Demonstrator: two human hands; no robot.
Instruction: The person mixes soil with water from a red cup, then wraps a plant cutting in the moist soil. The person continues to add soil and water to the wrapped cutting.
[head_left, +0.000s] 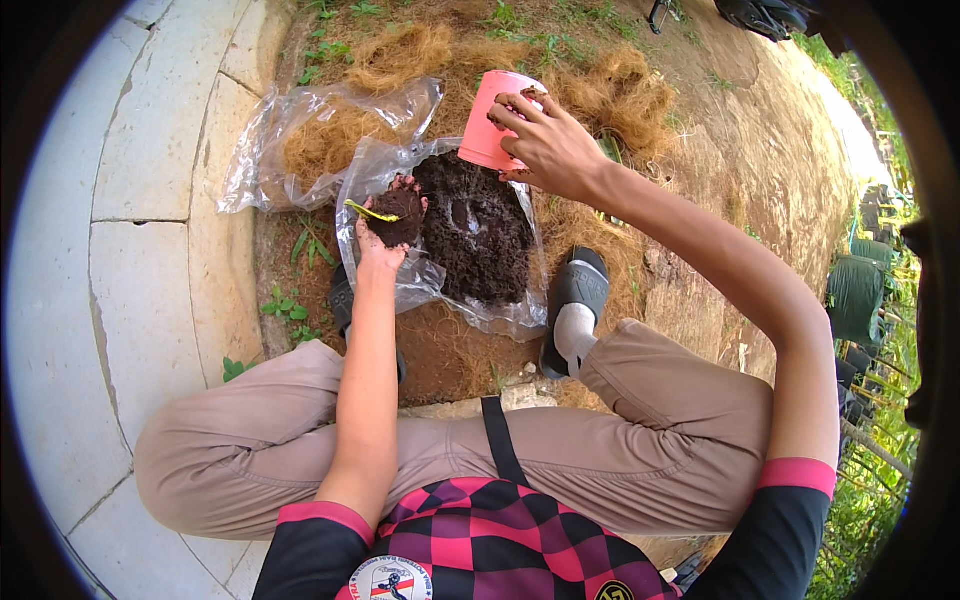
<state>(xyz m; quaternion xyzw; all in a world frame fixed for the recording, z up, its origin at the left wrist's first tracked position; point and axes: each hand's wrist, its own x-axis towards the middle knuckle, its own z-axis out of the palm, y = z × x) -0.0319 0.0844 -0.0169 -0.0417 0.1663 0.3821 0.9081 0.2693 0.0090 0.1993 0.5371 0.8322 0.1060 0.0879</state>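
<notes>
Cupped in my left hand (384, 244) is a clump of dark soil (401, 214), with a yellow-green leaf or strip (371, 212) lying across it. My right hand (551, 146) grips a pink plastic pot (491, 120), tilted over the far edge of a soil heap (480, 240); its fingers are smeared with soil. That heap lies on a clear plastic sheet or bag (510, 324) on the ground between my feet. The pot's inside is hidden from view.
Another clear plastic bag (251, 165) with brown fibre (330, 142) lies at the left. More loose fibre (622, 97) surrounds the soil. Paving slabs (142, 285) run along the left side. My sandalled foot (581, 292) is right of the heap. Dark green grow bags (856, 296) stand far right.
</notes>
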